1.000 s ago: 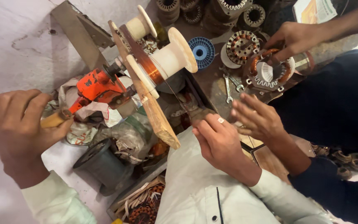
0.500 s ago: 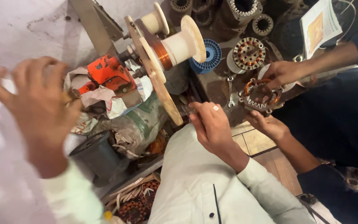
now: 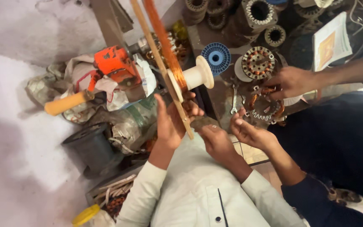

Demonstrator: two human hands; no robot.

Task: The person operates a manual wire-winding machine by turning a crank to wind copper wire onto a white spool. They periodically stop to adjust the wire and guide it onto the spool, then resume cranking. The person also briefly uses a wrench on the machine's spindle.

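The left hand (image 3: 171, 120) is raised with its fingers spread partly open, the palm and thumb pressed against the lower end of a long wooden winding frame (image 3: 164, 71) that carries a band of copper wire (image 3: 164, 42); it steadies the frame rather than clamping it. The right hand (image 3: 217, 141) sits just below and to the right, fingers curled loosely near the frame's tip, and whether it pinches anything cannot be told. Handling this well seems to call for keeping the frame steady and the wire turns flat and tight, with fingertips off the coil so no turn slips. A white spool (image 3: 196, 75) sits on the frame just above the left hand's fingers. To the right, a co-worker's 2 hands (image 3: 290, 82) (image 3: 248, 132) hold a motor stator (image 3: 263, 107) on the cluttered workbench (image 3: 221, 101), near a blue reel (image 3: 216, 56) and an orange drill (image 3: 114, 63).
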